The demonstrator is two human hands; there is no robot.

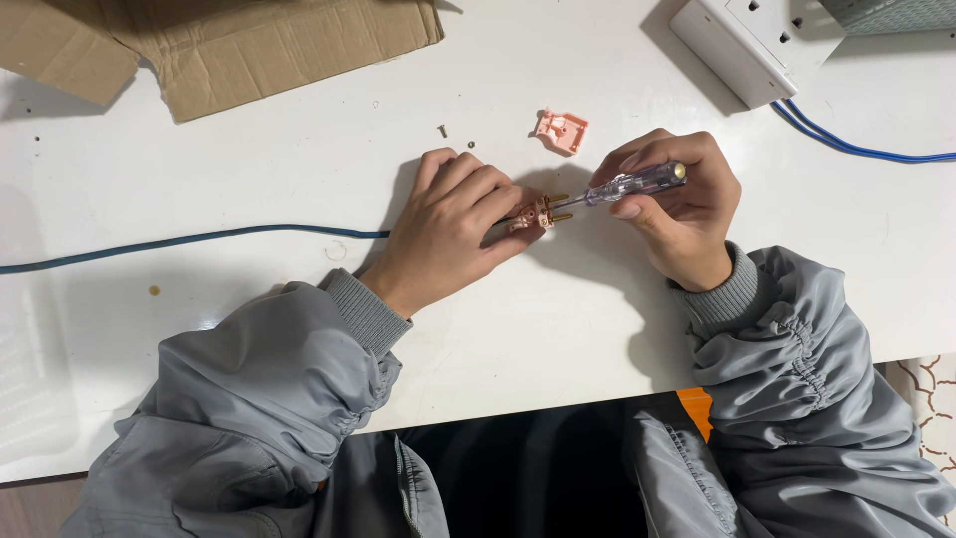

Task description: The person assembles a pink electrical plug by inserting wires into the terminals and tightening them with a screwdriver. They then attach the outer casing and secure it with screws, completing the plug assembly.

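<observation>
My left hand [453,224] grips a small pink plug body [535,213] with brass pins, at the end of a blue cable [199,239] that runs off to the left. My right hand [677,204] holds a screwdriver [632,184] with a clear purple handle, its tip set against the plug. A pink plug cover [561,131] lies loose on the white table [558,329] just behind the hands. Two small screws [443,130] rest near it, to the left.
Flattened brown cardboard [219,45] lies at the back left. A white socket strip [757,40] sits at the back right, with blue wires [856,147] trailing off to the right. My grey jacket sleeves cover the table's near edge.
</observation>
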